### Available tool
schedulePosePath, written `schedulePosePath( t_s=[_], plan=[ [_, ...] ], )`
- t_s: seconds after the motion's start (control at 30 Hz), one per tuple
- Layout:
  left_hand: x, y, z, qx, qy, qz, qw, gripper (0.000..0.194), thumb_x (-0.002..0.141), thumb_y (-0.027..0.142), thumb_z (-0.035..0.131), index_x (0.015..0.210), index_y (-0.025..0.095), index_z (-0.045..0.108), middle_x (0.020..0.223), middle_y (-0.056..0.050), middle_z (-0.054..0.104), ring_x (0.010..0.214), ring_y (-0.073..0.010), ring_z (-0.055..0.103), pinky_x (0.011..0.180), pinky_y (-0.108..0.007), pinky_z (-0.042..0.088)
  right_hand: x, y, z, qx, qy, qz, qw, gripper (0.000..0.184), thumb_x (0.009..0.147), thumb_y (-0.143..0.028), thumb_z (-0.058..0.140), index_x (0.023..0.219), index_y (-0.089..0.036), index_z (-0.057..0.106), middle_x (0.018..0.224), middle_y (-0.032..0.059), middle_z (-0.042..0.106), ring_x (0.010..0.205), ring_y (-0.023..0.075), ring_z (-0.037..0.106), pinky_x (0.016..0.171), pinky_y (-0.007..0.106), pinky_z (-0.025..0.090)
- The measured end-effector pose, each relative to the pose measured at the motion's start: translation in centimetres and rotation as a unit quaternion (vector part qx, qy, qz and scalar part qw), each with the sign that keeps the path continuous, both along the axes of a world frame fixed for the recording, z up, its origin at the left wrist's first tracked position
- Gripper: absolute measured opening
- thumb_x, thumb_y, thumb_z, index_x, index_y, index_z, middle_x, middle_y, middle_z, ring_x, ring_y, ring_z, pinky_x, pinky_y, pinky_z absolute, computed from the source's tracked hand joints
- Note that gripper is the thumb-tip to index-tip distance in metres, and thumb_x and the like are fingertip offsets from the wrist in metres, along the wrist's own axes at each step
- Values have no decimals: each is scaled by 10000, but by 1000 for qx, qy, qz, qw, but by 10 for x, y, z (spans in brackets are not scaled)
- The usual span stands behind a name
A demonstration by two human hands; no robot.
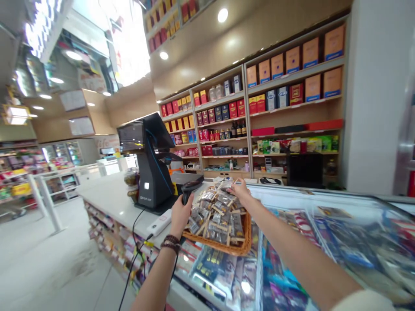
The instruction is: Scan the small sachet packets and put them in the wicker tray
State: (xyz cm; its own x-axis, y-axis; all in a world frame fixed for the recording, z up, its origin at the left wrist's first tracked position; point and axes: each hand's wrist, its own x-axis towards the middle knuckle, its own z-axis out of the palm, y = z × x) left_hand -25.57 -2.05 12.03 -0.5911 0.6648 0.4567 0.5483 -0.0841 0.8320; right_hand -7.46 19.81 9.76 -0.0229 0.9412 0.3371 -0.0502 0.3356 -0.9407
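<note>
A black handheld barcode scanner (192, 185) is in my left hand (180, 214), whose fingers wrap around its handle; a dark beaded bracelet circles that wrist. To the right of it, a brown wicker basket (223, 247) rests on the glass-topped freezer, heaped with small clear packets (218, 231) that have pale sticks. Over the basket's far right side reaches my right hand (241, 191), its fingers closed together on a clear plastic packet (223, 183). What is inside that packet is too small to make out.
A black checkout terminal (152, 172) stands left of the basket on the white counter (106, 190). A white power strip (159, 222) and loose cables (133, 246) lie near my left forearm. Behind, shelves (223, 97) hold boxes and bottles. The freezer (285, 268) contains packaged goods.
</note>
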Motion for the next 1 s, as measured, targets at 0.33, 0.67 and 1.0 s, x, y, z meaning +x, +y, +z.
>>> schedulePosePath(
  t_s=[0.33,0.67,1.0],
  plan=[
    [16,-6,-26,-15,-4,-29,999,463,840,676,584,777,217,569,539,14,564,474,-168,527,508,-276,372,89,-3,-30,57,-158,-143,975,261,866,-326,584,965,-248,813,1096,76,795,1145,294,678,1090,437,451],
    [156,27,-24,-12,-43,-237,971,471,848,673,594,755,217,523,514,46,514,414,-104,456,442,-231,331,317,-9,-79,-30,-258,-309,915,344,921,-281,542,1152,-154,763,1151,140,782,1067,270,709,959,364,504],
    [295,93,-84,-73,-109,-347,929,467,834,672,610,791,212,540,556,37,537,408,-110,485,422,-233,339,454,-26,-112,-121,-391,-338,847,406,960,-399,571,1282,-194,707,1334,175,711,1279,308,642,1056,399,475]
  ],
)
